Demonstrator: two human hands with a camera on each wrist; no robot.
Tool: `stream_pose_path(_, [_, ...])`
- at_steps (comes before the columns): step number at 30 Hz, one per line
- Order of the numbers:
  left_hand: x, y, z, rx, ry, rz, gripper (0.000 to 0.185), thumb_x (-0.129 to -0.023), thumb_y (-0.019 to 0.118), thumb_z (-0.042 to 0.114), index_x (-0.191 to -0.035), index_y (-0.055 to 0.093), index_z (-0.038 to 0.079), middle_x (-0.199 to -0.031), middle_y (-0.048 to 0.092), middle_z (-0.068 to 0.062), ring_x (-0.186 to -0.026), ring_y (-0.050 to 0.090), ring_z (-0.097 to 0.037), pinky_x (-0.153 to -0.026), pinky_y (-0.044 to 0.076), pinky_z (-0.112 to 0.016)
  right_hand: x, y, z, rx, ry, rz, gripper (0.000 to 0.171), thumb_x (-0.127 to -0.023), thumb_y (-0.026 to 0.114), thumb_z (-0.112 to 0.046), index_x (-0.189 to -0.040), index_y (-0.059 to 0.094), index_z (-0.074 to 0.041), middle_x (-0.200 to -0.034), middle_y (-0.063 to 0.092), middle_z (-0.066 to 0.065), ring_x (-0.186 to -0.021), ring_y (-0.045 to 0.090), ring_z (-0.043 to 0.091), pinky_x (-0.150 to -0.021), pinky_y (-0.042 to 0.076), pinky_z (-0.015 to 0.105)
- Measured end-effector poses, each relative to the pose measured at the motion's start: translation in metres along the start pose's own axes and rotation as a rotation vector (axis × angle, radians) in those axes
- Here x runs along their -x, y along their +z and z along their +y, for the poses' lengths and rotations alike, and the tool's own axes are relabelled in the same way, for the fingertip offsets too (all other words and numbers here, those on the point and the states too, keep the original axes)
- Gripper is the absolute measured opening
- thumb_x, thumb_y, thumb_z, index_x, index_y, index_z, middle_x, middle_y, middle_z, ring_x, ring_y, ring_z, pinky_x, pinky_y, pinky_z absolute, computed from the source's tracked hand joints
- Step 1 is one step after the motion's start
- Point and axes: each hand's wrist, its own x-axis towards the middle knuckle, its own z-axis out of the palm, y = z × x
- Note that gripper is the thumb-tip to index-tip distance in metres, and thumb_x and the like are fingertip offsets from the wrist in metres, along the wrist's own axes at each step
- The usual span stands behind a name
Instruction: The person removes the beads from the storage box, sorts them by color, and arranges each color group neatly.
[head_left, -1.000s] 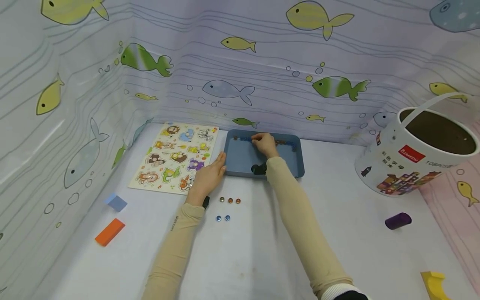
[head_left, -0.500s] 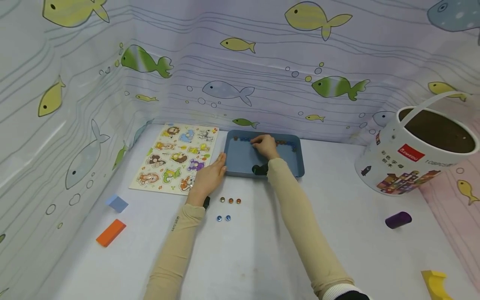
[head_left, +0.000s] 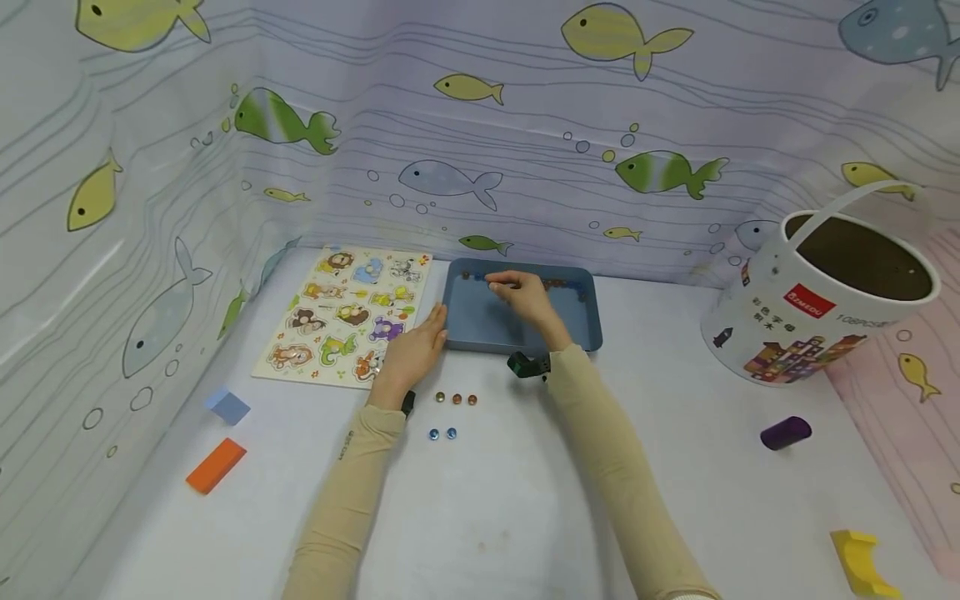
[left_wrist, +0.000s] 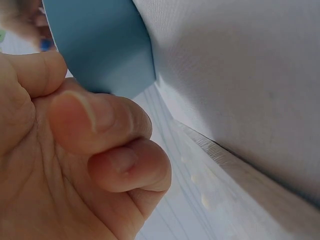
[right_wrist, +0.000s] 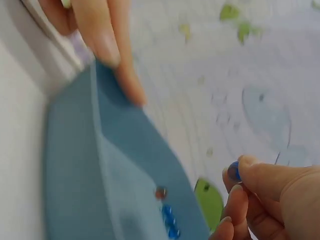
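Observation:
My right hand (head_left: 525, 298) is over the back of a shallow blue-grey tray (head_left: 491, 337). In the right wrist view, its thumb and forefinger pinch a round blue glass bead (right_wrist: 233, 171). A row of beads (right_wrist: 170, 220), brown and blue, lies along the tray's far wall; the right hand partly hides it in the head view. My left hand (head_left: 408, 358) rests beside the tray, its fingertips touching the left rim. In the left wrist view, two fingers of that hand bend near the tray wall. Three brownish beads (head_left: 457, 399) and two blue beads (head_left: 442, 434) lie nearer me.
An animal puzzle board (head_left: 341, 317) lies left of the tray. A blue block (head_left: 228, 406) and an orange block (head_left: 216, 466) are farther left. To the right stand a white bucket (head_left: 810, 317), a purple cylinder (head_left: 786, 432) and a yellow block (head_left: 862, 564). A fish-print curtain hangs behind.
My right hand has shifted slightly left and toward me, its forefinger extended further and its wrist lower over the front rim. The left hand stays at the rim. The head view has shifted slightly.

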Motion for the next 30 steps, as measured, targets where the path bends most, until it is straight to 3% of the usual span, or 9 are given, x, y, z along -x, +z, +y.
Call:
stream_pose_path(3, [0.0,0.0,-0.001,0.0,-0.007,-0.01,0.052,-0.106,0.034,0.029,-0.154,0.024,0.01,-0.16,0.024,-0.005,-0.124,0.056,-0.037,-0.093,0.053,-0.048,0.022,0.007,-0.003,0.043,-0.063,-0.008,0.031,-0.097,0.06,-0.023,-0.123,0.067,-0.008,-0.123,0.067,0.01,-0.107,0.062,0.033,-0.088,0.053,0.045])
stream_pose_path(9, [-0.001,0.0,-0.003,0.005,-0.025,-0.026,0.053,-0.107,0.032,0.031,-0.154,0.021,0.011,-0.161,0.021,-0.004,-0.128,0.053,-0.036,-0.097,0.051,-0.048,0.068,0.024,-0.006,0.163,-0.164,-0.052,0.024,-0.095,0.063,-0.02,-0.115,0.072,-0.01,-0.112,0.071,0.01,-0.092,0.064,0.027,-0.064,0.05,0.028])
stream_pose_path(15, [0.001,0.0,-0.005,0.013,-0.03,-0.018,0.053,-0.107,0.032,0.03,-0.154,0.022,0.011,-0.161,0.021,-0.005,-0.127,0.053,-0.037,-0.1,0.049,-0.049,0.109,0.038,-0.006,0.107,-0.195,-0.116,0.021,-0.092,0.066,-0.016,-0.111,0.073,-0.008,-0.11,0.072,0.01,-0.079,0.062,0.027,-0.063,0.047,0.021])
stream_pose_path(21, [0.004,-0.001,-0.003,0.015,-0.033,-0.011,0.052,-0.107,0.032,0.031,-0.154,0.023,0.011,-0.161,0.022,-0.005,-0.125,0.055,-0.038,-0.096,0.051,-0.049,0.154,0.059,0.015,0.121,-0.169,-0.158,0.017,-0.091,0.067,-0.011,-0.106,0.075,-0.011,-0.109,0.072,0.008,-0.065,0.054,0.008,-0.059,0.046,0.018])
stream_pose_path(25, [0.003,-0.002,-0.001,0.014,-0.023,-0.009,0.052,-0.106,0.033,0.03,-0.154,0.023,0.01,-0.16,0.023,-0.006,-0.126,0.054,-0.037,-0.095,0.051,-0.05,0.166,0.066,0.033,0.174,-0.167,-0.196,0.015,-0.091,0.067,-0.013,-0.104,0.075,-0.015,-0.107,0.071,0.003,-0.065,0.052,0.002,-0.06,0.046,0.018])
stream_pose_path(30, [0.001,-0.001,-0.001,0.016,-0.005,-0.015,0.053,-0.107,0.033,0.03,-0.154,0.023,0.01,-0.16,0.023,-0.006,-0.123,0.056,-0.037,-0.089,0.054,-0.048,0.17,0.067,0.038,0.189,-0.19,-0.186,0.014,-0.09,0.068,-0.013,-0.102,0.075,-0.015,-0.093,0.07,0.001,-0.063,0.049,0.002,-0.059,0.044,0.017])
